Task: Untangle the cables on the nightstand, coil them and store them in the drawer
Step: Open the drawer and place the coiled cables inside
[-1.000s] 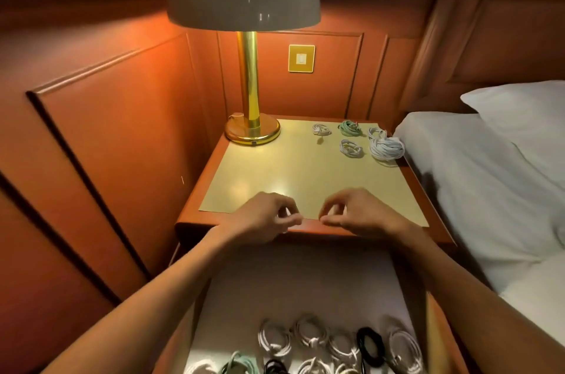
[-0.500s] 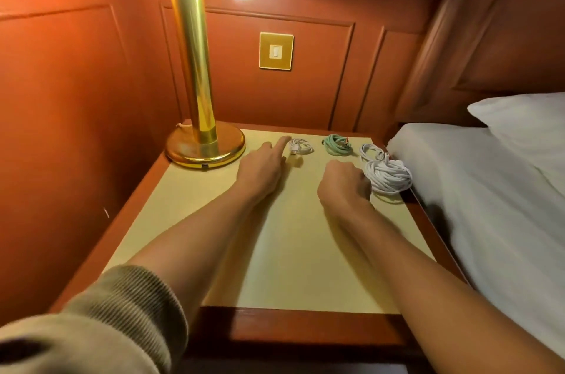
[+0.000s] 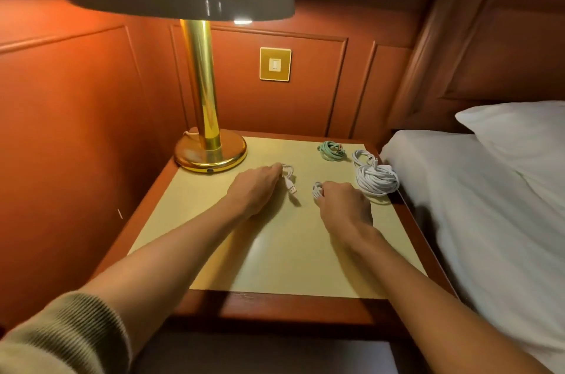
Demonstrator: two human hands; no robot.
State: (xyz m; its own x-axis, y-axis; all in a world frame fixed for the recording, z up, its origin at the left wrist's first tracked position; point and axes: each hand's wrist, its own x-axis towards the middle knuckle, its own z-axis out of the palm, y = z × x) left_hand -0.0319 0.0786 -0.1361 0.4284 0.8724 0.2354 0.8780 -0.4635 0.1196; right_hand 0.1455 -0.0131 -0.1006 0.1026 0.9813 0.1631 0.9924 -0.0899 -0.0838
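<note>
Yellowish-cream worktop (image 3: 275, 251) with a reddish wood edge is taking up the middle of the head view, and both arms are reaching out over it.

The left hand (image 3: 253, 190) is lying knuckles-up near the lamp base, and its fingertips are pinching one end of a white cable (image 3: 289, 176). That cable is looping out past the fingers, and its USB plug is lying on the worktop, pointing back toward the camera. The right hand (image 3: 342, 205) is sitting just beside it, apart from the left hand, fingers curled and gripping a small white coil (image 3: 317, 188) that is poking out on the thumb side. Most of that coil is hiding under the hand, so I can't tell how neatly it's wound.

Further back, a green coil (image 3: 331, 151) is lying on its own near the rear edge. To its right a loose white loop (image 3: 363, 157) is touching a big white bundle (image 3: 377, 179), which is sitting right at the worktop's bed-side edge.

A brass lamp (image 3: 201, 83) with a grey shade is standing in the back left corner, glowing on the orange wall panels (image 3: 76, 129). A gold switch plate (image 3: 275, 64) is sitting on the wall behind. The bed (image 3: 489, 205) with white sheets and a pillow (image 3: 519, 129) is running along the right side. A ribbed beige sleeve (image 3: 61, 337) is showing pushed up on the left arm.
</note>
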